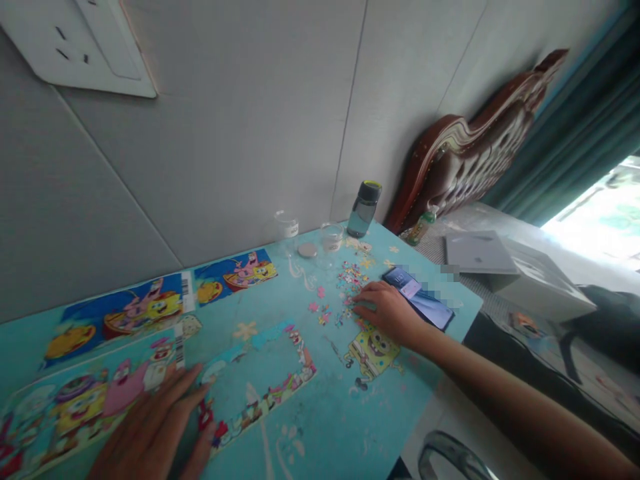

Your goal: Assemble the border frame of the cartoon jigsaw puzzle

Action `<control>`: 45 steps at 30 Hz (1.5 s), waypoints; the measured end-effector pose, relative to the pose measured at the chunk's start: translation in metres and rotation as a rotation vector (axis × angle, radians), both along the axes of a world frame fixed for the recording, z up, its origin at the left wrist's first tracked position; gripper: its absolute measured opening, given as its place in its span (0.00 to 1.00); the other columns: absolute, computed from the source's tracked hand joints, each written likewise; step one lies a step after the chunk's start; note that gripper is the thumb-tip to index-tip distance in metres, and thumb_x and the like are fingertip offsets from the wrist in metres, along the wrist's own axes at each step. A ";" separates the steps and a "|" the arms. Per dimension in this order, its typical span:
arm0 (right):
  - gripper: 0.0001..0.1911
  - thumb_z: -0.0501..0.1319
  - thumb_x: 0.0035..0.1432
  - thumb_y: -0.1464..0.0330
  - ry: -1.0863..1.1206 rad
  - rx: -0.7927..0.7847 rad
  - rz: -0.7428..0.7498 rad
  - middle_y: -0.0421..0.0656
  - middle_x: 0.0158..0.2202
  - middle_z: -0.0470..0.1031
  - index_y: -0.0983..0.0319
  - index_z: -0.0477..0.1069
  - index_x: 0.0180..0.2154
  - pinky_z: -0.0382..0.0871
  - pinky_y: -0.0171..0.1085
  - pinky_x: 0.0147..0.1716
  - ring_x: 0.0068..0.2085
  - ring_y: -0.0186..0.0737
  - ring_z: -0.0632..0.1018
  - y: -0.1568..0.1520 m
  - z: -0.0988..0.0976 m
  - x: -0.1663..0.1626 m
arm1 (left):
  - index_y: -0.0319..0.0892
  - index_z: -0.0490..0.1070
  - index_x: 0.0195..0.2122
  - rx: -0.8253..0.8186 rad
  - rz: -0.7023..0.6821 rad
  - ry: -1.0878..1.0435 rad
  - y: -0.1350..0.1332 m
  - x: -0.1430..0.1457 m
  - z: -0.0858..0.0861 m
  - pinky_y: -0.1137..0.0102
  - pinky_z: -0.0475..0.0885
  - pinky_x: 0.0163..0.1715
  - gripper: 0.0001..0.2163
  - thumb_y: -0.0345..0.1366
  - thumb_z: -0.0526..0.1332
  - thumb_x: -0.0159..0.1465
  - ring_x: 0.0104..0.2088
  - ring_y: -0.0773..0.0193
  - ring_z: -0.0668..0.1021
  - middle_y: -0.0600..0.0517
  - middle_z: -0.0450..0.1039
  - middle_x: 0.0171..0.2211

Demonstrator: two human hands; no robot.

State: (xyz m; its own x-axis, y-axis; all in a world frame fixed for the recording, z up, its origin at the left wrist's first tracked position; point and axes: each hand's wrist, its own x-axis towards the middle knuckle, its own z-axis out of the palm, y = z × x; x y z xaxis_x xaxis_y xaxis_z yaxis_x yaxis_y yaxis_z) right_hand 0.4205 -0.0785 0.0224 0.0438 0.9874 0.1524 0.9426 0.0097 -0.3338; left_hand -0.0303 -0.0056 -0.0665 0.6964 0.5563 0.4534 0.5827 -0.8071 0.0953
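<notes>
My left hand [155, 420] lies with fingers spread over the right edge of a cartoon reference picture [90, 407], its thumb beside a partly built jigsaw puzzle [265, 407]. The puzzle's joined pieces form a frame around a bare middle; the hand hides part of its left side. On the right, my right hand [383, 307] rests at the near edge of a scattered heap of small loose puzzle pieces [350, 277]. Its fingers reach left among the pieces; whether a piece is under the fingertips cannot be made out. A lit phone [425, 300] lies just beyond that wrist.
Two more cartoon pictures [235, 275] lie along the wall. Clear plastic cups [331, 239], a round lid [307, 250] and a water bottle [364, 210] stand at the back of the blue table [350, 427]. An open white box [540, 283] sits beyond the table's right edge.
</notes>
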 end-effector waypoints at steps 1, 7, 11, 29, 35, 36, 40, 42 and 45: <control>0.10 0.65 0.64 0.61 0.011 -0.006 0.002 0.45 0.45 0.81 0.55 0.82 0.45 0.68 0.45 0.52 0.47 0.48 0.78 0.002 0.001 0.002 | 0.46 0.67 0.56 -0.010 0.019 0.013 -0.002 0.001 -0.001 0.47 0.68 0.62 0.20 0.44 0.62 0.64 0.63 0.45 0.71 0.43 0.68 0.63; 0.09 0.65 0.61 0.61 0.135 -0.019 -0.008 0.44 0.38 0.82 0.59 0.80 0.36 0.72 0.42 0.44 0.41 0.46 0.80 0.009 0.004 -0.003 | 0.47 0.70 0.56 0.029 0.086 -0.011 -0.012 0.011 0.003 0.51 0.68 0.61 0.20 0.47 0.60 0.65 0.63 0.47 0.71 0.47 0.67 0.64; 0.12 0.62 0.63 0.60 0.249 -0.007 -0.001 0.44 0.36 0.82 0.60 0.79 0.35 0.72 0.41 0.42 0.39 0.45 0.80 0.012 0.005 -0.024 | 0.47 0.69 0.57 0.099 0.098 -0.026 -0.019 0.018 0.015 0.52 0.70 0.59 0.20 0.47 0.60 0.66 0.61 0.49 0.73 0.47 0.69 0.63; 0.19 0.61 0.64 0.52 0.684 0.096 -0.081 0.43 0.34 0.81 0.60 0.79 0.35 0.71 0.39 0.35 0.34 0.42 0.78 0.063 -0.001 -0.067 | 0.46 0.71 0.56 0.242 0.109 0.021 -0.023 0.023 0.030 0.57 0.75 0.54 0.20 0.44 0.61 0.65 0.60 0.51 0.74 0.48 0.69 0.64; 0.17 0.65 0.62 0.52 0.957 -0.009 -0.046 0.42 0.31 0.80 0.60 0.77 0.35 0.68 0.37 0.33 0.31 0.38 0.76 0.053 0.002 -0.072 | 0.45 0.70 0.57 0.248 0.075 0.035 -0.017 0.018 0.020 0.56 0.76 0.53 0.21 0.45 0.60 0.64 0.61 0.49 0.73 0.46 0.68 0.64; 0.17 0.65 0.62 0.53 0.972 -0.023 -0.029 0.42 0.31 0.80 0.60 0.77 0.35 0.68 0.36 0.32 0.30 0.37 0.76 0.052 0.001 -0.076 | 0.45 0.70 0.57 0.254 0.064 0.027 -0.016 0.017 0.018 0.56 0.76 0.53 0.21 0.44 0.60 0.64 0.61 0.49 0.73 0.46 0.68 0.64; 0.16 0.65 0.62 0.54 0.988 0.011 -0.007 0.41 0.30 0.78 0.60 0.76 0.33 0.67 0.36 0.29 0.30 0.37 0.75 0.047 0.003 -0.088 | 0.45 0.69 0.58 0.247 0.064 0.023 -0.014 0.015 0.014 0.56 0.75 0.55 0.21 0.44 0.59 0.65 0.62 0.49 0.73 0.46 0.67 0.65; 0.15 0.65 0.62 0.55 1.006 0.061 -0.020 0.42 0.31 0.78 0.60 0.75 0.33 0.67 0.35 0.30 0.31 0.37 0.75 0.044 0.005 -0.091 | 0.45 0.69 0.58 0.212 0.080 0.057 -0.017 0.015 0.019 0.55 0.74 0.56 0.21 0.43 0.60 0.65 0.62 0.49 0.72 0.47 0.66 0.65; 0.14 0.65 0.62 0.55 1.002 0.086 -0.042 0.42 0.31 0.78 0.60 0.73 0.34 0.67 0.35 0.28 0.29 0.36 0.73 0.041 0.009 -0.092 | 0.44 0.68 0.59 0.159 0.105 0.090 -0.027 0.018 0.033 0.53 0.74 0.56 0.22 0.43 0.60 0.65 0.63 0.48 0.71 0.46 0.65 0.66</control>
State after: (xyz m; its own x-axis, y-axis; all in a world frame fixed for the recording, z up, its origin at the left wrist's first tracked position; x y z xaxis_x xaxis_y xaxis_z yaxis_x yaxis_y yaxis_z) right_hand 0.3287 -0.0377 0.0317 0.2254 0.9694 0.0973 0.2279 0.0447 -0.9726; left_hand -0.0127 -0.0326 -0.0340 0.6801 0.5542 0.4799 0.6648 -0.7422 -0.0850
